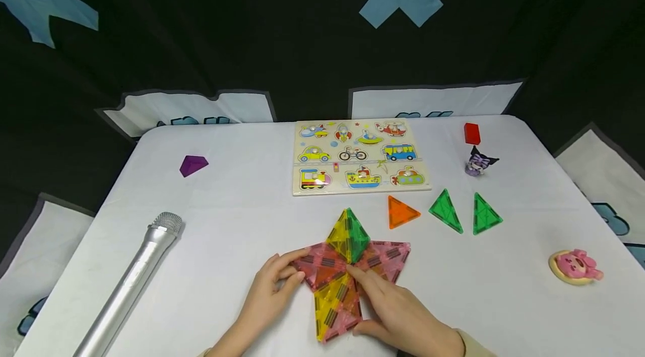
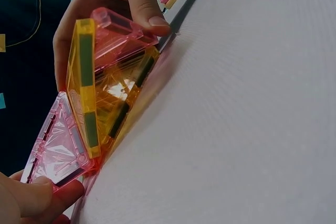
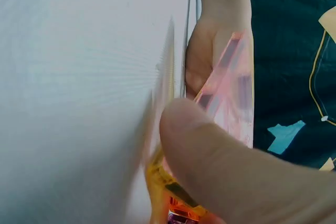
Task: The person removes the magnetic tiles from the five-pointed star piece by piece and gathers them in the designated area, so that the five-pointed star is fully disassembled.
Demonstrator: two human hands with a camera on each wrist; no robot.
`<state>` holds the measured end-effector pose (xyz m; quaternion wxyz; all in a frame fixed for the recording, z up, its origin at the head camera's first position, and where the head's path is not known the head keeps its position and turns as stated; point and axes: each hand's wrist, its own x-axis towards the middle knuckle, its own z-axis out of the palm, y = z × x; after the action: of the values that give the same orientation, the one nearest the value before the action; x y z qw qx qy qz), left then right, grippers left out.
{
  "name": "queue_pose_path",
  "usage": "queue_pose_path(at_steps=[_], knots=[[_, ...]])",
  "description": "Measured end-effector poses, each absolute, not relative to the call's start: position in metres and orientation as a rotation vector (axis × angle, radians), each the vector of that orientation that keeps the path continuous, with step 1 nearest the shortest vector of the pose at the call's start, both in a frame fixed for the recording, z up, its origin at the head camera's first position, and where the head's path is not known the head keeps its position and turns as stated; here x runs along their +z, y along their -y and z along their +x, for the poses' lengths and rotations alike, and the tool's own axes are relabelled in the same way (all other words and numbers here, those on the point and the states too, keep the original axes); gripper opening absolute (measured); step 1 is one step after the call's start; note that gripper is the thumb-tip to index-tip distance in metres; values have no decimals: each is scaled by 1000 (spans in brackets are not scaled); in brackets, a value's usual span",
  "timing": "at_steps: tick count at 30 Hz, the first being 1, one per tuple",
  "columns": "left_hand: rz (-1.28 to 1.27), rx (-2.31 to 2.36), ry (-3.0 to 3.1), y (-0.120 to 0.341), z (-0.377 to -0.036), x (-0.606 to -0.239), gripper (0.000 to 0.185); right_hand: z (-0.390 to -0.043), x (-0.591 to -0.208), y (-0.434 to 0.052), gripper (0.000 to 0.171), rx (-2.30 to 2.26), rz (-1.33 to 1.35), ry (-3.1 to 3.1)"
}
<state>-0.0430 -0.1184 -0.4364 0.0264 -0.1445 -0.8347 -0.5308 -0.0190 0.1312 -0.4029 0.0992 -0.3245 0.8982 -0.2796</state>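
While both hands worked at the near edge of the tabletop (image 1: 227, 217), the left hand (image 1: 269, 290) pinched the left pink corner of the tile cluster (image 1: 347, 273), its fingers curled on the tile edge, and the right hand (image 1: 398, 312) pressed on the cluster's right side, thumb and fingers bearing on the pink and yellow tiles; the left wrist view showed part of the cluster tilted up off the surface. The cluster lay at the near centre, touching both hands. Risk, as judged: the raised tiles, seemingly joined only at their edges, could fold or separate if either hand's grip pulled unevenly, and the yellow-green peak (image 1: 349, 236) at the cluster's far side could collapse. Just beyond, to the right, lay an orange triangle (image 1: 400, 212) and two green triangles (image 1: 445, 210), apart from the cluster. To the near left lay a silver microphone (image 1: 128, 284). Farther back stood a vehicle puzzle board (image 1: 359, 157), a purple gem (image 1: 194, 165), a small figurine (image 1: 478, 162) and a red block (image 1: 471, 133).
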Motion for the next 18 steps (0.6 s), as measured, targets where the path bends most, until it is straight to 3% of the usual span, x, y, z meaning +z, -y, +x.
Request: queue_pose_path(at_steps=[6, 13, 18], knots=[[-443, -1623, 2582, 120, -44, -435, 43, -20, -406, -129, 71, -905, -1010, -2703], [-437, -1628, 2579, 120, -44, -436, 42, -21, -411, -130, 40, -1364, -993, -2453], [-428, -1625, 2595, 120, -43, -436, 42, -24, -410, -142, 32, -1559, -1117, -2230]])
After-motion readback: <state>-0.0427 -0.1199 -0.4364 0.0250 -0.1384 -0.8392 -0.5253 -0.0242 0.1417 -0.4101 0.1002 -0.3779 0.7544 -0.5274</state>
